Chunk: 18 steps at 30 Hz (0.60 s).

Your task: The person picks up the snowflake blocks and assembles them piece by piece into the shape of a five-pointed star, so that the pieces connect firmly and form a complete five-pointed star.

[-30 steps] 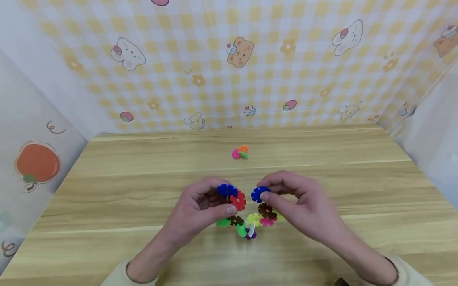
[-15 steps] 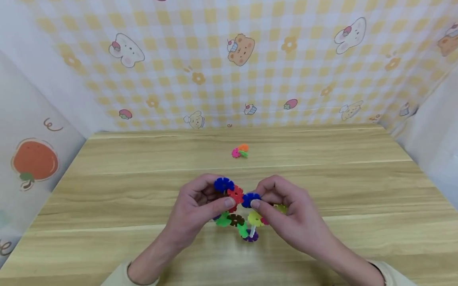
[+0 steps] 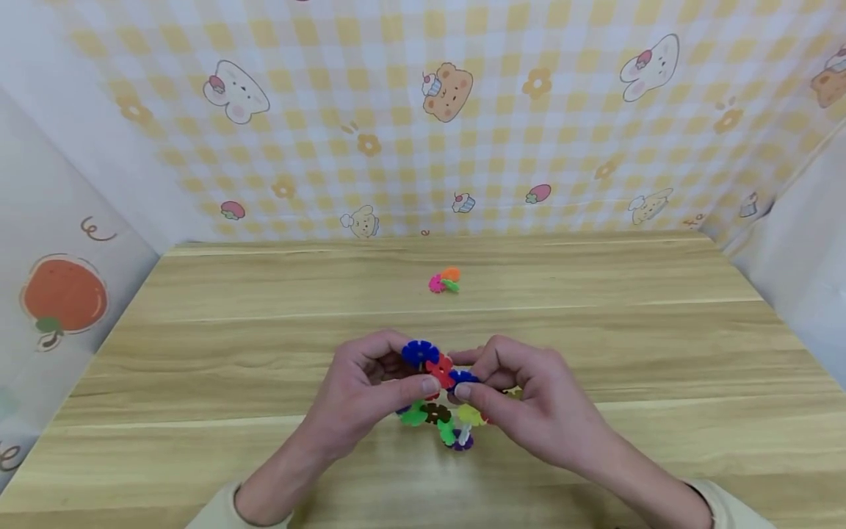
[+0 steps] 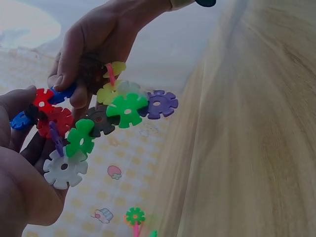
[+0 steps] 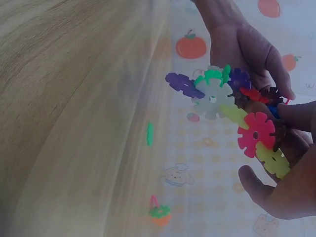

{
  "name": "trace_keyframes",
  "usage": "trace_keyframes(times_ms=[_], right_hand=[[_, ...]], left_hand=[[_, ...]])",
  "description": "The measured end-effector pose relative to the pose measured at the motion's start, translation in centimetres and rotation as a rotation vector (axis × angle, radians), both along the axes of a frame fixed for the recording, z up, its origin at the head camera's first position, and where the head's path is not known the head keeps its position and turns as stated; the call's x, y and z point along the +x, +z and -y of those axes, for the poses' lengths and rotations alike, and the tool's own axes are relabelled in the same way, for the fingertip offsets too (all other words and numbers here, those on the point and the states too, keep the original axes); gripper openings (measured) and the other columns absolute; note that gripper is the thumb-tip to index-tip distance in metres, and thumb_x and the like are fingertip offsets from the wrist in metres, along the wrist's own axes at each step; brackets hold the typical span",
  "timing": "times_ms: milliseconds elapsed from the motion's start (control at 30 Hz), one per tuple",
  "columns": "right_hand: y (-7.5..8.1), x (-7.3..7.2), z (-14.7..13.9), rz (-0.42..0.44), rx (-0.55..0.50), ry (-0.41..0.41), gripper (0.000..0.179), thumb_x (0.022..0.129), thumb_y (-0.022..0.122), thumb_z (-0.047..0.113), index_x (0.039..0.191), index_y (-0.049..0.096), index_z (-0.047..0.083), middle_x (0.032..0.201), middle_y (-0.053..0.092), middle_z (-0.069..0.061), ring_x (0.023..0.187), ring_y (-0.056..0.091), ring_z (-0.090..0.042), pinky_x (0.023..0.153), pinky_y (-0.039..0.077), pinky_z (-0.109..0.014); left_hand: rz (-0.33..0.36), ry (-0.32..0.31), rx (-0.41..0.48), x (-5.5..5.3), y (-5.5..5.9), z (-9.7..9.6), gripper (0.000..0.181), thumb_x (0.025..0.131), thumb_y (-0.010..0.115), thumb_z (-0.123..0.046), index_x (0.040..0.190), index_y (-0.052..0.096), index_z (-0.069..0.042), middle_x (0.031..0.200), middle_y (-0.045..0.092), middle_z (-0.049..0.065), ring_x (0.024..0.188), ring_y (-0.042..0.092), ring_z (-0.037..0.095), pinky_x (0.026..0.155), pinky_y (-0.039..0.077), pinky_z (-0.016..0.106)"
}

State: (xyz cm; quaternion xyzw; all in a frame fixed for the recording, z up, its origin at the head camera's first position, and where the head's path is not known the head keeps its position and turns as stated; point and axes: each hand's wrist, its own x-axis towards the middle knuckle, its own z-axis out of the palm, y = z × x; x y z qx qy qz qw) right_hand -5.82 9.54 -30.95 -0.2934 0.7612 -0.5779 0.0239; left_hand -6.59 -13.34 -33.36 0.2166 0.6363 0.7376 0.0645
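Both hands hold one chain of notched, flower-shaped plastic discs above the table. My left hand (image 3: pixel 363 389) pinches a red disc (image 3: pixel 439 369) between thumb and fingers, with a blue disc (image 3: pixel 420 353) joined at its upper left. My right hand (image 3: pixel 535 397) pinches another blue disc (image 3: pixel 463 379), whose edge meets the red one. Below the hands hang the chain's green disc (image 4: pixel 127 110), purple disc (image 4: pixel 162 104), white disc (image 4: pixel 65 168), pink disc (image 5: pixel 256 134) and yellow disc (image 5: pixel 273 160). Fingers hide the exact join between red and blue.
A small cluster of joined discs, with an orange disc (image 3: pixel 451 274), a pink disc (image 3: pixel 436 283) and a green disc (image 3: pixel 450 285), lies farther back on the wood-grain table (image 3: pixel 264 294). A checked cloth (image 3: pixel 370 88) with cartoon prints stands behind the table.
My right hand has moved left, bringing its blue disc from apart to against the red disc. The left hand has stayed nearly in place, and the chain's lower discs have shifted slightly.
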Motion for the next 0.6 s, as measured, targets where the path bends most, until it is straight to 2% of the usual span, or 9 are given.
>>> trace_keyframes(times_ms=[167, 300, 467, 533, 600], right_hand=[[-0.1, 0.0, -0.2, -0.002, 0.0, 0.007, 0.02, 0.096, 0.07, 0.002, 0.083, 0.059, 0.013, 0.085, 0.079, 0.002, 0.116, 0.07, -0.022, 0.059, 0.058, -0.031], [-0.3, 0.0, -0.3, -0.009, -0.015, 0.004, 0.019, 0.095, 0.069, 0.0, 0.085, 0.06, 0.013, 0.087, 0.079, 0.001, 0.115, 0.071, -0.02, 0.058, 0.058, -0.031], [-0.7, 0.0, -0.3, 0.022, -0.021, -0.002, 0.014, 0.095, 0.07, 0.001, 0.09, 0.063, 0.012, 0.106, 0.078, -0.008, 0.094, 0.076, -0.015, 0.059, 0.06, -0.033], [-0.9, -0.1, -0.3, 0.044, -0.018, -0.011, 0.012, 0.096, 0.07, 0.002, 0.091, 0.064, 0.012, 0.111, 0.076, -0.01, 0.085, 0.076, -0.015, 0.06, 0.06, -0.033], [-1.1, -0.1, -0.2, 0.057, -0.016, -0.014, 0.011, 0.096, 0.07, 0.002, 0.092, 0.065, 0.011, 0.109, 0.076, -0.011, 0.082, 0.075, -0.016, 0.06, 0.06, -0.032]], left_hand=[[-0.015, -0.018, -0.035, -0.1, 0.1, -0.1, 0.013, 0.094, 0.073, -0.007, 0.102, 0.069, 0.002, 0.094, 0.072, 0.006, 0.079, 0.068, 0.015, 0.067, 0.058, 0.026], [-0.061, -0.009, -0.097, -0.1, 0.2, -0.2, 0.017, 0.092, 0.075, -0.006, 0.108, 0.071, -0.001, 0.101, 0.073, 0.011, 0.085, 0.071, 0.018, 0.075, 0.061, 0.03], [-0.133, 0.015, -0.204, 0.1, 0.1, -0.4, 0.031, 0.09, 0.077, -0.006, 0.12, 0.071, -0.008, 0.106, 0.075, 0.009, 0.09, 0.073, 0.02, 0.082, 0.061, 0.034], [-0.125, 0.018, -0.218, 0.2, 0.1, -0.5, 0.031, 0.09, 0.078, -0.006, 0.119, 0.07, -0.01, 0.104, 0.074, 0.008, 0.089, 0.072, 0.019, 0.081, 0.061, 0.034], [-0.112, 0.016, -0.23, 0.3, 0.2, -0.5, 0.029, 0.09, 0.078, -0.007, 0.117, 0.069, -0.01, 0.104, 0.073, 0.007, 0.087, 0.071, 0.019, 0.078, 0.061, 0.034]])
